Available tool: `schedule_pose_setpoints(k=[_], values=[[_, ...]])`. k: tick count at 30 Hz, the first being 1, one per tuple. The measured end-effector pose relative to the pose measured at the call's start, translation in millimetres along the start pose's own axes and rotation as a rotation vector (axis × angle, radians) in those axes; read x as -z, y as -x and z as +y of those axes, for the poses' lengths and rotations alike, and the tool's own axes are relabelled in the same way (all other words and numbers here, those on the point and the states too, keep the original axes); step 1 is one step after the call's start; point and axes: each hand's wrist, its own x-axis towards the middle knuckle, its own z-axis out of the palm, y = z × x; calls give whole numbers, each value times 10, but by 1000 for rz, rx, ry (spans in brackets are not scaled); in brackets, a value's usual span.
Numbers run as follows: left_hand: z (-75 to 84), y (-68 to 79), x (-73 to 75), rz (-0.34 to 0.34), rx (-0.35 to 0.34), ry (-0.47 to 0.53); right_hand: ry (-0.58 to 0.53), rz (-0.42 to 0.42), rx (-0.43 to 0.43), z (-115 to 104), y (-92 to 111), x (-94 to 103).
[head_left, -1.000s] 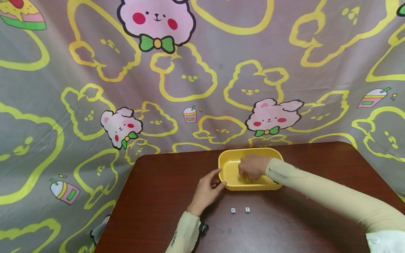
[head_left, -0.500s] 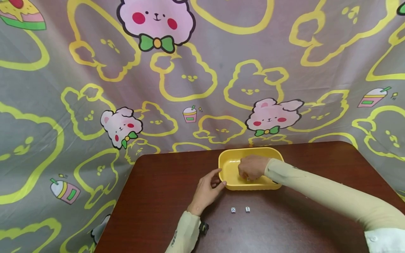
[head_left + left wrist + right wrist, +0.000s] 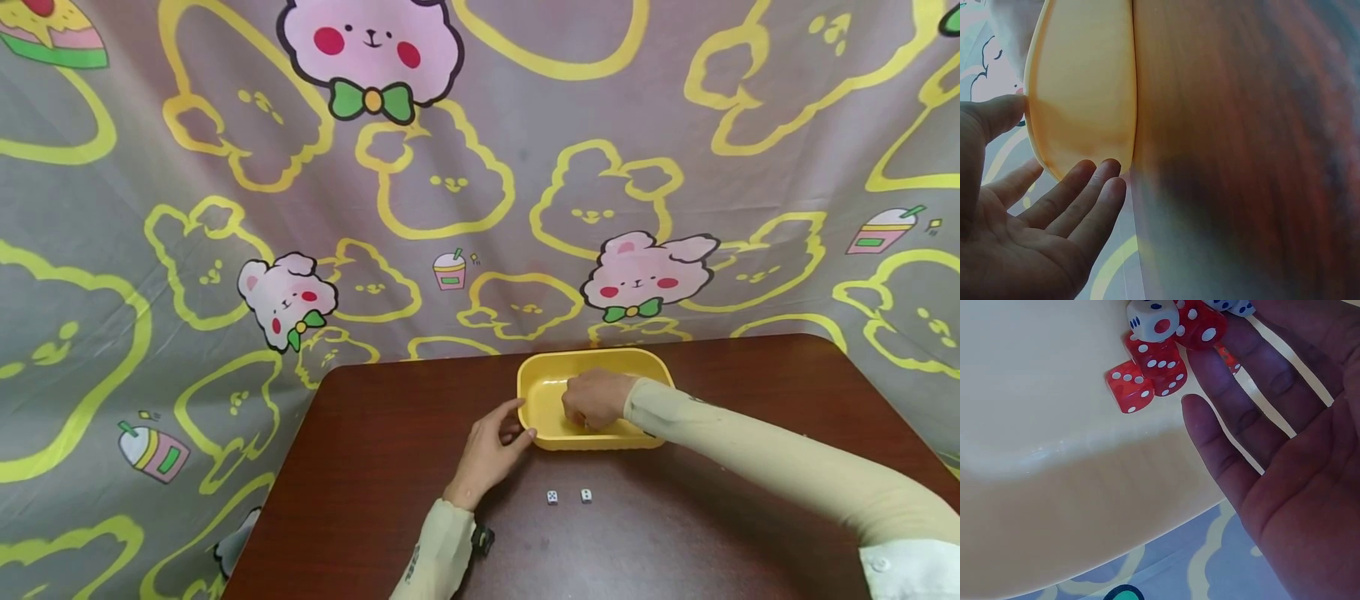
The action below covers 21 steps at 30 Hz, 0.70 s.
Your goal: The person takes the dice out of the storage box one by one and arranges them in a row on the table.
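Observation:
A yellow plastic basin stands at the back of the table. My left hand is at its near left corner. In the left wrist view, the thumb touches the rim and the other fingers lie nearly straight against the outer wall. My right hand reaches down inside the basin, fingers bent. In the right wrist view, its fingers are among several red dice and white dice, one a white die with blue and red pips. Thumb and index tips are out of frame, so whether they pinch a die is hidden.
Two small white dice, a left die and a right die, lie apart on the dark wooden table in front of the basin. A patterned cloth hangs right behind the table's back edge.
The right hand shifts very slightly leftward inside the basin, and the white die seen below its fingers is now mostly hidden. Left hand, basin and the two table dice stay put.

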Motion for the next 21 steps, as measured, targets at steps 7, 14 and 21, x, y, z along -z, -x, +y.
schedule_pose_setpoints(k=[7, 14, 21], values=[[-3, -2, -1, -2, 5, -3, -10, -36, -26, -1, -14, 19], [-18, -6, -10, -4, 8, -13, -35, -36, -37, -4, 14, 44], [-26, -6, -7, 4, -4, -9, -45, 9, -36, -10, 63, 94]])
